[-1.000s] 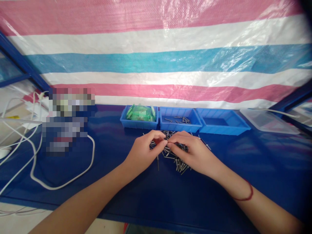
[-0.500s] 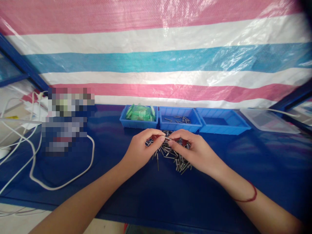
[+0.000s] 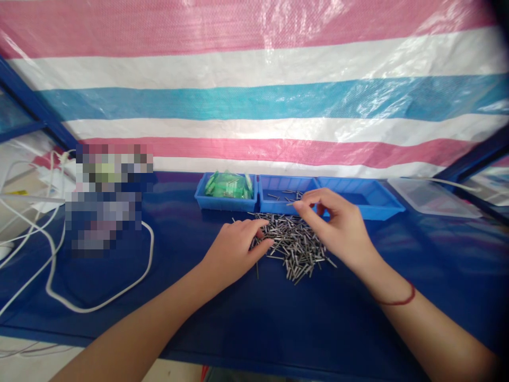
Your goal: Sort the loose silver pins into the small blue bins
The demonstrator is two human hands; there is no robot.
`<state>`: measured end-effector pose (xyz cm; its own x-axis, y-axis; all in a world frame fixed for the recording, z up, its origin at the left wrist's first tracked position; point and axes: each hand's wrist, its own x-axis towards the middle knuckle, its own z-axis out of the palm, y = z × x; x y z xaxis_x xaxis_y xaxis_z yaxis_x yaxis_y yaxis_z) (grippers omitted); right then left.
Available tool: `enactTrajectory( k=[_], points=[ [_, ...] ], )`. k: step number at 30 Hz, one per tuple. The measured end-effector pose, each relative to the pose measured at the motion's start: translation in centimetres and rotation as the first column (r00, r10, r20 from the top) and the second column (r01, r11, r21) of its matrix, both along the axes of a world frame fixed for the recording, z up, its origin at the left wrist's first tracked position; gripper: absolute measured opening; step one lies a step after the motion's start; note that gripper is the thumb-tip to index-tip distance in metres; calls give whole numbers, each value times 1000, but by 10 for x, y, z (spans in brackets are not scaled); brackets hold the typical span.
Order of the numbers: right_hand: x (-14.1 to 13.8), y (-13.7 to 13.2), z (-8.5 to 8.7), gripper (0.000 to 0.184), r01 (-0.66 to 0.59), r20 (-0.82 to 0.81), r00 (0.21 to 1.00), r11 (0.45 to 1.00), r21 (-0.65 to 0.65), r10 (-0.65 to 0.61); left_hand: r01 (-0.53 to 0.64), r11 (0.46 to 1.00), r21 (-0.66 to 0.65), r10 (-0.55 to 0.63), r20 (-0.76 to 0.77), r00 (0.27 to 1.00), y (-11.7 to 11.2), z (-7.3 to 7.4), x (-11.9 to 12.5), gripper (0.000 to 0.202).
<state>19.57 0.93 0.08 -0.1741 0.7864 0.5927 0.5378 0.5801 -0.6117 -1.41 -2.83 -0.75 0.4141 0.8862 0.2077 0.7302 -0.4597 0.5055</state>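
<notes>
A heap of metal blind rivets point(image 3: 296, 246) lies loose on the blue tabletop. My left hand point(image 3: 238, 241) rests at the heap's left side, thumb and fingers apart, holding nothing that I can see. Between the thumb and index finger of my right hand point(image 3: 338, 220) is a single blind rivet point(image 3: 289, 204), its end poking out to the left. That hand is raised by the front wall of the middle blue bin point(image 3: 278, 207), in which a few rivets lie. Part of this bin is hidden behind my right fingers.
Left of the middle bin, another blue bin point(image 3: 222, 205) holds green plastic packets point(image 3: 228, 185). A third blue bin point(image 3: 382, 207) stands on the right, beside a clear plastic lid point(image 3: 433, 199). White cables point(image 3: 99, 306) loop over the table's left side. A striped sheet point(image 3: 254, 101) hangs behind.
My hands have parted. The right one has moved up and right to the middle bin with the rivet; the left has opened and stays by the heap, which is now less covered.
</notes>
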Motion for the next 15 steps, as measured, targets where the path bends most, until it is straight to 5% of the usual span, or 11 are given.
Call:
enactTrajectory(
  k=[2, 6, 10, 15],
  points=[
    [9, 14, -6, 20, 98, 95, 990, 989, 114, -109, 52, 998, 41, -47, -98, 994, -2, 2, 0, 24],
    [23, 30, -16, 15, 100, 349, 923, 978, 185, -160, 220, 973, 64, -203, -208, 957, -8, 4, 3, 23],
    [21, 24, -11, 14, 94, 350, 923, 976, 195, -159, 349, 934, 80, -312, -293, 904, -13, -1, 7, 25],
    [10, 9, -5, 14, 23, 338, 937, 982, 187, -86, 356, 927, 121, -294, -357, 887, -12, -9, 8, 19]
  ],
)
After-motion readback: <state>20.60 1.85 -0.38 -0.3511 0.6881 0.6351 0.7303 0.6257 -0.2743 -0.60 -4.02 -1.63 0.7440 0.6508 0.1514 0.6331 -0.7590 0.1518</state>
